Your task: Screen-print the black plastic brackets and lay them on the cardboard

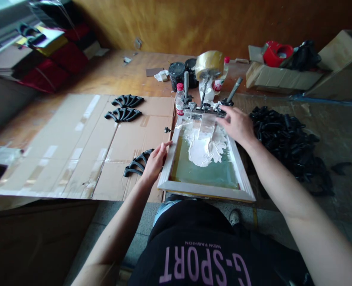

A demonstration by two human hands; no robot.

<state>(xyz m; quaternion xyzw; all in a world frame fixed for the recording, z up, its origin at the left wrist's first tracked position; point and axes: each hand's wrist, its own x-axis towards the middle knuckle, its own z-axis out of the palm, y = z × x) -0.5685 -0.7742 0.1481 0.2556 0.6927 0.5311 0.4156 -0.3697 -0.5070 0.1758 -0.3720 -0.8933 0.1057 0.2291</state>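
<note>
Pale, soft daylight comes from the upper left, leaving a hazy sheen on the glossy brown wooden wall (170, 24) and glare on clear tape strips (91, 106). The lower left is dim; outer edges look stretched and blurred.

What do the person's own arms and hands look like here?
The left hand and right hand are both bare, ungloved hands, and the forearms are bare too. The top is black with pinkish-purple lettering, including G-SPORT.

Framed green screen (205, 178), white paste (202, 153) atop
</note>
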